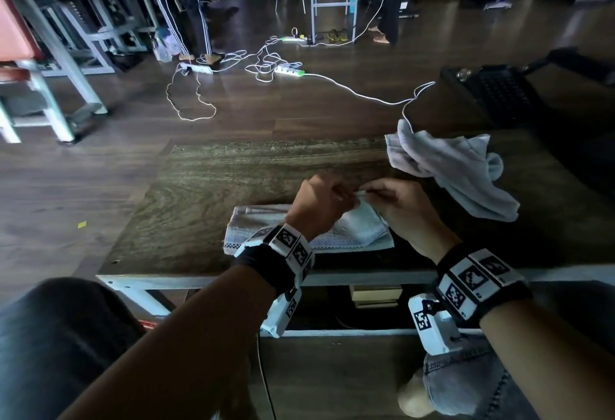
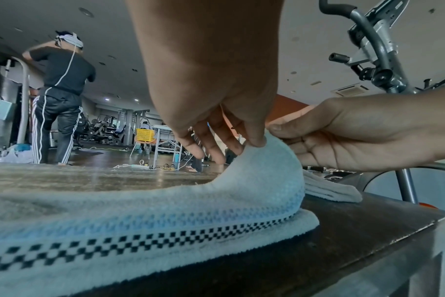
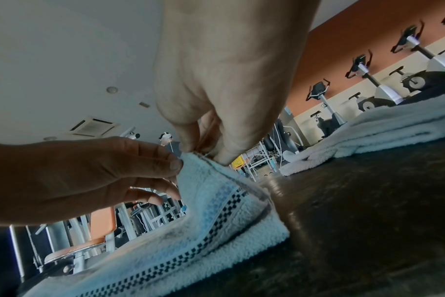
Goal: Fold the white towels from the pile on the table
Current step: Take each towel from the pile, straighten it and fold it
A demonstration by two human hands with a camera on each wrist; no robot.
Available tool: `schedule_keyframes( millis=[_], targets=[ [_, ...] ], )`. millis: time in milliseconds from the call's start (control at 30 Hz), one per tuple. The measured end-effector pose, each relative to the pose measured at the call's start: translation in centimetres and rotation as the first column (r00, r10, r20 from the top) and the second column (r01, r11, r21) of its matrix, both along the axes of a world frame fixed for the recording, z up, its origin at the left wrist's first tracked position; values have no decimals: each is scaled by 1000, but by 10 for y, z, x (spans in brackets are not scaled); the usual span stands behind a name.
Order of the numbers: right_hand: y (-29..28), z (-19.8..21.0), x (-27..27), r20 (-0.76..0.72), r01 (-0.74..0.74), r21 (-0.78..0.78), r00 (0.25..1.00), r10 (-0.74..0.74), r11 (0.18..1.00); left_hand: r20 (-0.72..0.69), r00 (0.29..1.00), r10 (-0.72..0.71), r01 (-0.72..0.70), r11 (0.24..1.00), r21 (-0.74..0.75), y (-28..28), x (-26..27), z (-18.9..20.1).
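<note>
We see a gym, exercise bikes [image 3: 325, 112] lined along an orange wall [image 3: 356, 46], weight machines [image 2: 102, 128] on dark wood floor [image 1: 299, 110], power strips [image 1: 289, 70] trailing cables

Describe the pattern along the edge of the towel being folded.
A black-and-white checkered band on the white towel, clearest in the left wrist view.

No words, brands or numbers can be read anywhere; the wrist bands [image 1: 289, 246] carry only black-and-white square markers.
</note>
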State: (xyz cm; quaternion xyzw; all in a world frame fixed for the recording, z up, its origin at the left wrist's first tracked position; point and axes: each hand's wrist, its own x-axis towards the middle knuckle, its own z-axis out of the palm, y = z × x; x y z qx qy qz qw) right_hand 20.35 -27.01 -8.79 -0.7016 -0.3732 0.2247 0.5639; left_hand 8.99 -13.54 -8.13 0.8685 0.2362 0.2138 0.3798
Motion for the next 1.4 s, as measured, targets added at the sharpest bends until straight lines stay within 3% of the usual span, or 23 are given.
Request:
schedule_keyframes(
  millis=[300, 500, 667, 867, 1400],
  targets=[
    [-6, 10, -10, -93, 39, 50, 995, -34, 998, 24, 999, -48, 47, 998, 52, -8, -4, 2],
    [-7, 18, -11, 25, 44, -25, 999, -44, 999, 11, 994, -106, 104, 990, 93, -6, -6, 1],
    [-5, 16, -2, 113, 184, 6, 977, -183, 983, 66, 987, -147, 142, 987, 72, -5, -15, 7],
    [-2, 21, -14, 61, 63, 38, 996, -65, 997, 87, 995, -43, 40, 998, 43, -3, -19, 16],
    [1, 19, -22, 44, 130, 65, 990, -133, 989, 168, 981, 93, -71, 989, -133, -12, -21, 22]
  ],
)
